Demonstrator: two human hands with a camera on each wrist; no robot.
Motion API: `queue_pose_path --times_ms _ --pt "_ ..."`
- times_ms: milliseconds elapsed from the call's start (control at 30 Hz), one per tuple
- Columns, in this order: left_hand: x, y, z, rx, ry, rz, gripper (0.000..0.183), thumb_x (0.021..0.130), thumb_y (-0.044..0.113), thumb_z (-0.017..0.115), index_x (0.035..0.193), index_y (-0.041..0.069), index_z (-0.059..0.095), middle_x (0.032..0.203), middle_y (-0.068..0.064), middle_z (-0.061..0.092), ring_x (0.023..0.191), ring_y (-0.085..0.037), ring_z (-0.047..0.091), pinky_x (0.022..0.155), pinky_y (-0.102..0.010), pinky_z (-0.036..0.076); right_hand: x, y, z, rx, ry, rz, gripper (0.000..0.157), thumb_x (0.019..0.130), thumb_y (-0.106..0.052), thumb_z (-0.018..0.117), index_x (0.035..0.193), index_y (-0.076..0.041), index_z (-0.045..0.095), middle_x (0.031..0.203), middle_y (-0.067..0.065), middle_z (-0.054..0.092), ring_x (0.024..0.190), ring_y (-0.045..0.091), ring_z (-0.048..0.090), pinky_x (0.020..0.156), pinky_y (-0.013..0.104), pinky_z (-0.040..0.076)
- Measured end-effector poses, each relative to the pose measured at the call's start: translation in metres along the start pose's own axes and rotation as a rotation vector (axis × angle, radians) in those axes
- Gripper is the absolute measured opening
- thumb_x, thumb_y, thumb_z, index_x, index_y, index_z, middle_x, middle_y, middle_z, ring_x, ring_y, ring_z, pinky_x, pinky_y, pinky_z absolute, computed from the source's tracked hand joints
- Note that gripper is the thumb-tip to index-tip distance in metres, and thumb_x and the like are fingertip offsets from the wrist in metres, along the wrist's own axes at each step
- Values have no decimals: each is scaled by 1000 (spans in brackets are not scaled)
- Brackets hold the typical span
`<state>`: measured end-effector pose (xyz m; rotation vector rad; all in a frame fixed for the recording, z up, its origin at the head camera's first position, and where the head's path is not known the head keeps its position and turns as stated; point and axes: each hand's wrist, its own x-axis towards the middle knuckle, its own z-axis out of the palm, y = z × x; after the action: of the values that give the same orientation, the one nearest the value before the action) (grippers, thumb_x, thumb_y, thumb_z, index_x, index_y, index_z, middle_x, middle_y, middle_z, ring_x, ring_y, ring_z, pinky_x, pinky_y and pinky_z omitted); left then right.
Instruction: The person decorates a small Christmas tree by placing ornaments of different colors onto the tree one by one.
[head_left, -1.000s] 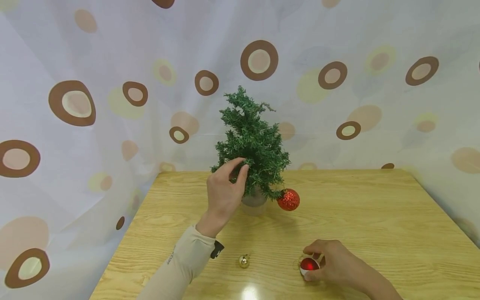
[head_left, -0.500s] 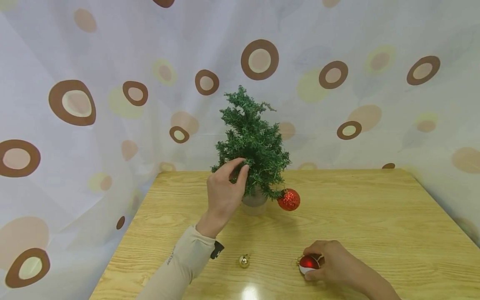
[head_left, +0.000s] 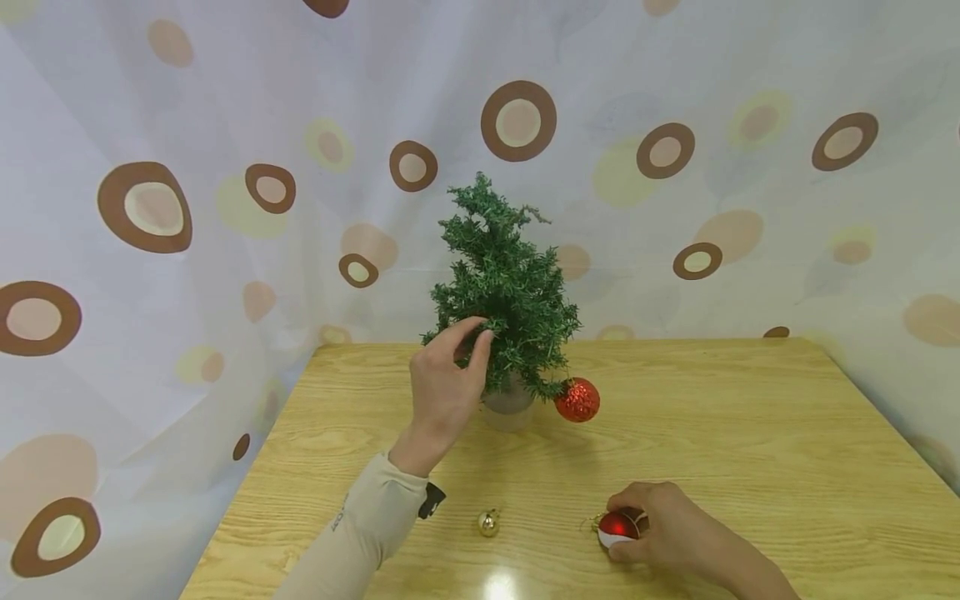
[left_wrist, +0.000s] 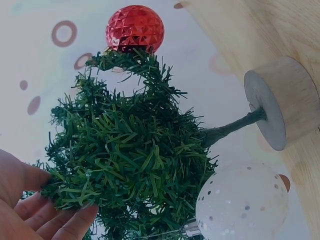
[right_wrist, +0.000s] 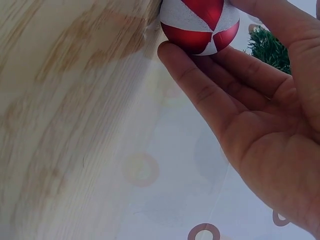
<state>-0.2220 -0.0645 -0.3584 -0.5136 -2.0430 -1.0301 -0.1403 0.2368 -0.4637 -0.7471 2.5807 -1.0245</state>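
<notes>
A small artificial Christmas tree (head_left: 510,283) stands on the table. My left hand (head_left: 446,379) pinches the tip of one of its front branches between thumb and fingers; in the left wrist view the fingers (left_wrist: 75,220) partly go behind the needles. From the lower right branch hangs a shiny red bauble (head_left: 577,400). A white speckled bauble (left_wrist: 242,205) with a silver cap shows beside the tree in the left wrist view. Low over the table, my right hand (head_left: 671,529) grips a red and white bauble (right_wrist: 202,25), its gold cap and thin loop pointing left.
A small gold bauble (head_left: 488,522) lies on the wooden table (head_left: 750,433) between my two arms. The tree's round base (left_wrist: 280,102) sits toward the table's back. Behind everything hangs a pale curtain (head_left: 600,50) with brown rings.
My right hand has turned the red and white bauble, so its white part now faces lower and its cap and loop show at left. The left hand has shifted very slightly left.
</notes>
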Motion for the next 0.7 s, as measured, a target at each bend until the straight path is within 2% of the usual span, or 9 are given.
queue_pose_path --times_ms 133,367,700 --pt "-1 2 1 18 12 -3 22 102 14 71 117 0 77 107 -17 80 81 -26 77 72 -39 65 2 4 -5 -14 -15 -17 42 85 -27 89 113 0 74 103 -3 71 84 -2 60 71 21 56" --pt "-1 5 3 62 48 -12 21 102 13 70 116 -1 77 107 -18 79 78 -26 77 71 -39 65 7 13 -18 -20 -40 15 49 85 -30 89 118 2 72 103 -2 72 87 1 62 72 21 56" --pt "-3 13 9 127 89 -50 22 102 13 71 118 -1 76 107 -18 79 78 -27 77 71 -40 65 16 29 -39 10 -64 -55 48 85 -27 89 119 3 72 106 1 73 87 2 66 72 21 58"
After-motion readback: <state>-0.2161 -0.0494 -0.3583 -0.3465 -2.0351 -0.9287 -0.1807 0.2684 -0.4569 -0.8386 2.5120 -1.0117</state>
